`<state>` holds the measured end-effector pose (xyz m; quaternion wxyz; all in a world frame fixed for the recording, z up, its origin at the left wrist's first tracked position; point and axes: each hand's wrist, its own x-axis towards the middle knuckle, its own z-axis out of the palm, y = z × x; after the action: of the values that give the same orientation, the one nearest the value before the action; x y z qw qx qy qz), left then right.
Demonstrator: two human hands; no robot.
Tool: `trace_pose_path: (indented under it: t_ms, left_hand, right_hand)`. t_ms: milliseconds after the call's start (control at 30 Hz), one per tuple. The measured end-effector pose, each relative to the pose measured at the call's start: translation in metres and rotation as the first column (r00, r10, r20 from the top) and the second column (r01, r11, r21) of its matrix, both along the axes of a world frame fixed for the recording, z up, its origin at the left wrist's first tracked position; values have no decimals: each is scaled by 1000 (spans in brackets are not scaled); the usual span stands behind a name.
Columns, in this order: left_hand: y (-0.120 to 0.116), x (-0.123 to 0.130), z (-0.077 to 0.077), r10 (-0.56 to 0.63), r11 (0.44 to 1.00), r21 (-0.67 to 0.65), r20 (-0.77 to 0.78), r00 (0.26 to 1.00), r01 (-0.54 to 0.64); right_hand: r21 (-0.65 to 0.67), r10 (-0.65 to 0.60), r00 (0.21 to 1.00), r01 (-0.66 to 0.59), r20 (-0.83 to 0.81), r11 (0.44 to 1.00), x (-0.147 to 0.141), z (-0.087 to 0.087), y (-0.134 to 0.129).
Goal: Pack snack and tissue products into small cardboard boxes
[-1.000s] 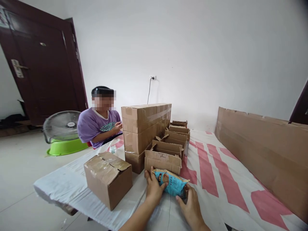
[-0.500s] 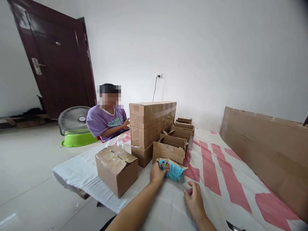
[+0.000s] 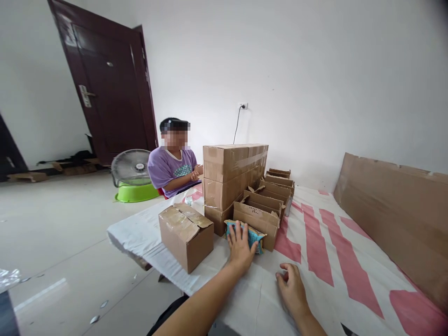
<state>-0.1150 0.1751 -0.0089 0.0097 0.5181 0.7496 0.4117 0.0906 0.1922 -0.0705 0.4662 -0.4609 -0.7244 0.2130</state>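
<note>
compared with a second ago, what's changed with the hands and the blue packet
The right hand has let go of the blue packet and is now apart from it. The left hand has gone from gripping its left end to spreading fingers over its front. The packet has moved forward, close to the nearest open box. The box stack stayed put.

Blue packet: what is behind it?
Behind the packet stands an open box; its near side shows above and to the packet's right. The lower left of that side is covered by the packet and left hand.
</note>
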Motion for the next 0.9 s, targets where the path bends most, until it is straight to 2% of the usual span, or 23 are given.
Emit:
trace_pose_path:
  t_ms: [100, 167, 233, 333, 400, 467, 500, 533, 600, 667, 700, 767, 833, 900]
  left_hand:
    - [4, -4, 6, -166, 978, -131, -5, 986, 164]
    - [0, -10, 10, -195, 973, -123, 5, 981, 194]
    - [-15, -15, 16, -227, 969, -102, 8, 974, 227]
    - [-54, -24, 34, -318, 947, 10, -80, 945, 320]
    - [-82, -37, 53, -328, 910, 177, -247, 912, 375]
    - [-101, -63, 76, -193, 922, 273, -287, 938, 273]
    - [-107, -81, 87, -79, 946, 290, -224, 971, 144]
    - [-110, -102, 97, 78, 958, 282, -110, 991, -44]
    - [-111, -148, 111, 270, 925, 274, 14, 963, -263]
    - [-111, -191, 115, 406, 878, 222, 125, 905, -425]
    - [-112, -208, 114, 438, 867, 179, 168, 883, -465]
    - [-117, -231, 104, 439, 878, 99, 227, 869, -469]
    - [-124, -237, 91, 404, 902, 45, 259, 877, -429]
    - [-131, -230, 79, 357, 927, 14, 270, 894, -375]
  right_hand:
    - [-20, 10, 1000, -9, 17, 1000, 1, 1, 0]
    - [-29, 18, 1000, -18, 22, 999, 2, 2, 1]
    - [-37, 28, 999, -27, 21, 999, 3, 2, 2]
    - [-66, 35, 999, -34, 23, 997, 4, 2, 4]
    - [-86, 37, 999, -34, 34, 996, 5, 2, 5]
    - [-108, 41, 998, -36, 47, 994, 5, 2, 5]
    - [-121, 45, 998, -39, 51, 992, 5, 3, 4]
    - [-135, 48, 998, -41, 51, 990, 5, 4, 4]
    - [-153, 61, 997, -54, 42, 987, 4, 7, 3]
    - [-151, 78, 997, -75, 17, 986, 4, 11, 2]
    - [-147, 85, 996, -84, 2, 986, 3, 12, 1]
    - [-143, 93, 995, -96, -27, 985, 3, 15, 0]
    - [-143, 90, 995, -96, -53, 985, 3, 17, -2]
    - [-146, 77, 994, -88, -78, 985, 3, 19, -3]
